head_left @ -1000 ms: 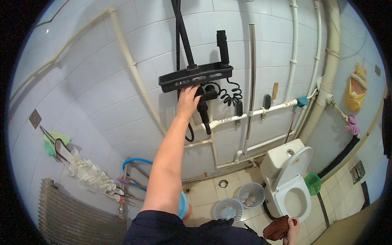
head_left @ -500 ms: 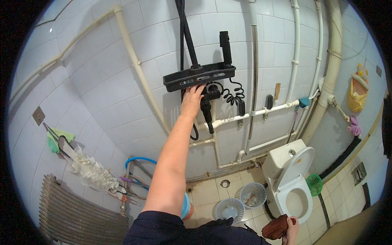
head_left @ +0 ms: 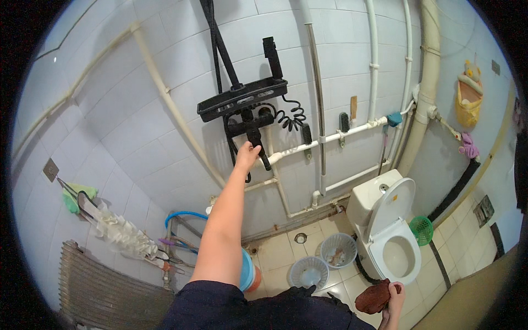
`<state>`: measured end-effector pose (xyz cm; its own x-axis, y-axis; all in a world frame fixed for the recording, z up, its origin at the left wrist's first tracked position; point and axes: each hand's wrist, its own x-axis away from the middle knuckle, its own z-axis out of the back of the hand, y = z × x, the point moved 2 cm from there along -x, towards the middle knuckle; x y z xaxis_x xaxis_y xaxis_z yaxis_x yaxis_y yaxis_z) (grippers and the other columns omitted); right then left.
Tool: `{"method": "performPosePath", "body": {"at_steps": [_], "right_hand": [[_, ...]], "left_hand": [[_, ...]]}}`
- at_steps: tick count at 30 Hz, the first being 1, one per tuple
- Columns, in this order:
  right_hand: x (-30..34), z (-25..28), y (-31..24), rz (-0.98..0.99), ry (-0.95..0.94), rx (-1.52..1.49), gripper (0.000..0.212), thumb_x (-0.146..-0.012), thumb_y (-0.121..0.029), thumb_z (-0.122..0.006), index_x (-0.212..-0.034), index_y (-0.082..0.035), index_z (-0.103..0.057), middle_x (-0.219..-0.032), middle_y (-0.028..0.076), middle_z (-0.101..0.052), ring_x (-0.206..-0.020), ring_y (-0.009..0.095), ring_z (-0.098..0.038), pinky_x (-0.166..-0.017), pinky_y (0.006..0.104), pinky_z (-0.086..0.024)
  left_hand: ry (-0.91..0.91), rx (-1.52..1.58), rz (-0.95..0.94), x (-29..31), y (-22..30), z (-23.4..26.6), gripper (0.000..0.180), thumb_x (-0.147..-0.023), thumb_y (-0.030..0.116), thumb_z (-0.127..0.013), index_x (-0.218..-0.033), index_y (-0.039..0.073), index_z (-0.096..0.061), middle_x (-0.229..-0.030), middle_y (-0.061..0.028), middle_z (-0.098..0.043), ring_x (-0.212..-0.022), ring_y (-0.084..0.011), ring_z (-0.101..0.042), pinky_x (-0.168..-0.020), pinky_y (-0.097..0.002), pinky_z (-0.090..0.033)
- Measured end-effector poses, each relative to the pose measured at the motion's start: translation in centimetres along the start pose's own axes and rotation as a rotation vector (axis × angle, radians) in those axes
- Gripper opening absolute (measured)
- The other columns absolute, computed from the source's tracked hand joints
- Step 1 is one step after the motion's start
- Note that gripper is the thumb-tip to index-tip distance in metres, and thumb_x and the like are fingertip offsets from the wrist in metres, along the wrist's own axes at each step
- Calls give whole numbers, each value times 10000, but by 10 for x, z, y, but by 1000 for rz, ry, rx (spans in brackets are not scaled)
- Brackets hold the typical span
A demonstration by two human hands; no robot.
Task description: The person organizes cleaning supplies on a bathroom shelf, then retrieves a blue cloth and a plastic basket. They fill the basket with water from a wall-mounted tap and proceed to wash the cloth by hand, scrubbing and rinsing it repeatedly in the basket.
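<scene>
On the tiled wall a black shower mixer [head_left: 236, 130] hangs below a black shower shelf [head_left: 242, 99]. My left hand [head_left: 248, 156] reaches up to it, with the fingers closed on the mixer's downward black spout [head_left: 254, 137]; the fingers partly cover the grip. Low at the right, my right hand [head_left: 395, 300] holds a crumpled reddish-brown cloth [head_left: 373, 297], away from the wall.
A white toilet [head_left: 396, 258] with its lid raised stands at the right, a green basket [head_left: 422, 230] beside it. Two grey baskets [head_left: 309, 273] and a blue-and-orange bucket [head_left: 250, 275] are on the floor. Several brushes [head_left: 344, 122] hang along the white pipe.
My left hand has moved down from the shelf's underside to the mixer's spout. The view has shifted, so the wall fittings sit further left. The cloth stays in my right hand.
</scene>
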<state>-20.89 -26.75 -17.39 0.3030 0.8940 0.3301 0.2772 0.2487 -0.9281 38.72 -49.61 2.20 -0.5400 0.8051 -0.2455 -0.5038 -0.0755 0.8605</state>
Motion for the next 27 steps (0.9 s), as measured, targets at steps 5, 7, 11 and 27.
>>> {"method": "performPosePath", "body": {"at_steps": [5, 7, 11, 27], "right_hand": [[-9, 31, 8, -3, 25, -40, 95, -838, -90, -601, -876, -37, -532, -802, 37, -529, -723, 141, -519, -663, 268, -442], [-16, 44, 11, 16, -5, -13, 94, -840, -91, -601, -873, -39, -531, -802, 37, -528, -726, 142, -521, -663, 267, -442], [-8, 46, -6, -24, 58, -50, 85, -836, -81, -601, -863, -42, -530, -786, 35, -532, -708, 137, -518, -641, 266, -438], [-34, 59, 2, 30, 12, -85, 103, -836, -90, -605, -884, -38, -530, -789, 44, -546, -700, 145, -533, -640, 274, -453]], "left_hand": [[58, 24, 59, -1, 5, -6, 221, -862, 170, -615, -900, -20, -508, -778, -59, -564, -620, -126, -553, -562, -280, -464], [57, 42, 78, -2, 6, -7, 257, -880, 207, -609, -868, -12, -475, -762, -65, -533, -580, -142, -539, -566, -312, -431], [84, 40, 113, 7, 18, -8, 189, -856, 149, -616, -854, -12, -517, -740, -26, -529, -613, -104, -520, -540, -262, -485], [211, -253, 15, -29, -30, -10, 246, -847, 187, -610, -861, -19, -477, -727, -89, -504, -653, -208, -495, -635, -350, -440]]}}
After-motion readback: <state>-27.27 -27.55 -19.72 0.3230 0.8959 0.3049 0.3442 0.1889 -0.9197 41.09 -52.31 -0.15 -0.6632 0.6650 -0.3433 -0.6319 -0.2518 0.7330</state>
